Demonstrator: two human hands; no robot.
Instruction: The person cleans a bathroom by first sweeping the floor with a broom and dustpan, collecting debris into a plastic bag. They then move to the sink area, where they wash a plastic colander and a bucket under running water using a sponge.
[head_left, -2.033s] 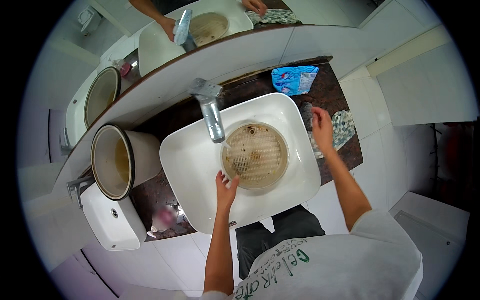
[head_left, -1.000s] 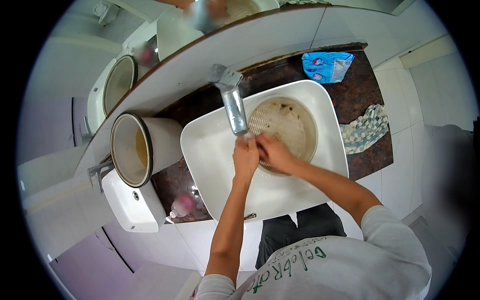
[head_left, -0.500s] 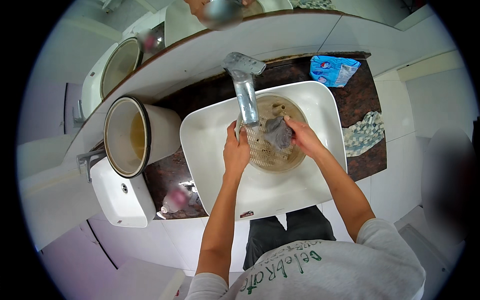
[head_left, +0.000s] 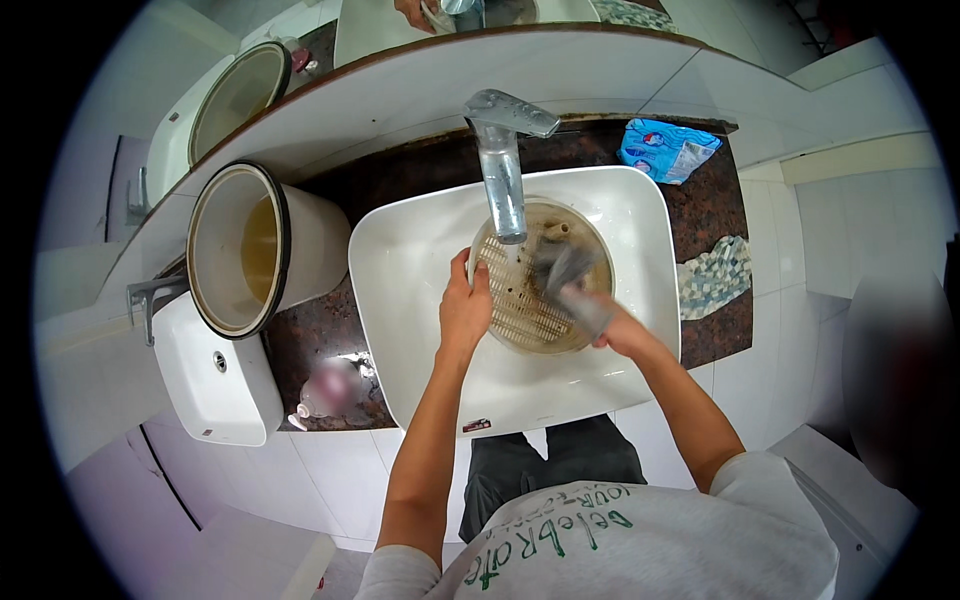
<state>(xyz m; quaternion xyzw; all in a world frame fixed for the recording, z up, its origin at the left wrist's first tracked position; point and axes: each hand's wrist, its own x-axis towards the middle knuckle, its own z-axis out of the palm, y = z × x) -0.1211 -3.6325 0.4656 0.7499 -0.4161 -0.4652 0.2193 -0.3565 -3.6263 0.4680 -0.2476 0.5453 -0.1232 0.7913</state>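
Inside the white washbasin [head_left: 410, 365] lies a round, beige perforated cover [head_left: 520, 315] with brown grime and a small stub at its far side. My left hand [head_left: 466, 308] grips its left rim, thumb on top. A grey cloth [head_left: 565, 272], smeared by motion, is bunched in my right hand [head_left: 622, 330] over the right part of the cover. The cloth hides some of the slots beneath it. Directly above the cover hangs the chrome faucet [head_left: 503, 190], its spout close to my left fingers.
To the left, a white bucket [head_left: 315, 225] with a black rim tilts on the dark stone counter, yellowish liquid inside. A second basin [head_left: 210, 395] and a pinkish bottle [head_left: 330, 388] are nearby. At right sit a blue packet [head_left: 665, 150] and a patterned cloth [head_left: 715, 285].
My right hand has swung down and slightly right, and the grey cloth now blurs across the cover. My left hand keeps its hold on the rim. The whole view has shifted slightly.
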